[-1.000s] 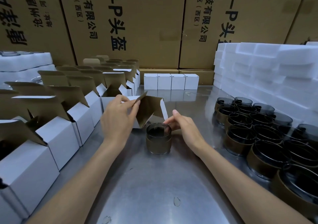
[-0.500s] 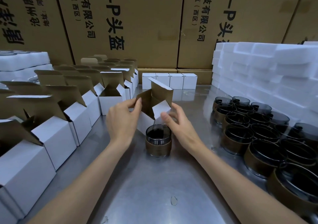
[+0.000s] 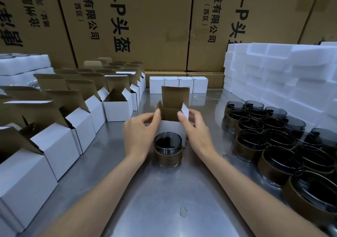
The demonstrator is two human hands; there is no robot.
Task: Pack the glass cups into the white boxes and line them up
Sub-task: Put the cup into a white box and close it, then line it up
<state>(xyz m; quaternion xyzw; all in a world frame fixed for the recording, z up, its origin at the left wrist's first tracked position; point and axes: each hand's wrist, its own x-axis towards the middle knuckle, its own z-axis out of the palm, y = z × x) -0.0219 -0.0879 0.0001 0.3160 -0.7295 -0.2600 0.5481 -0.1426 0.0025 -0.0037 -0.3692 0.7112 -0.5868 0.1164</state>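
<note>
Smoked glass cup (image 3: 168, 150), brown-banded, before open white box (image 3: 171, 127) gripped by both hands.

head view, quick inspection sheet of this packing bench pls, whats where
surface: metal table, a small wet spot near the front
job's things: open white box upright behind one glass cup; four closed boxes lined up at back
clutter: open boxes at left, glass cups at right
grippers: left hand and right hand pinch the box's side flaps
cables: nothing seen
surroundings: cartons, foam blocks
</note>
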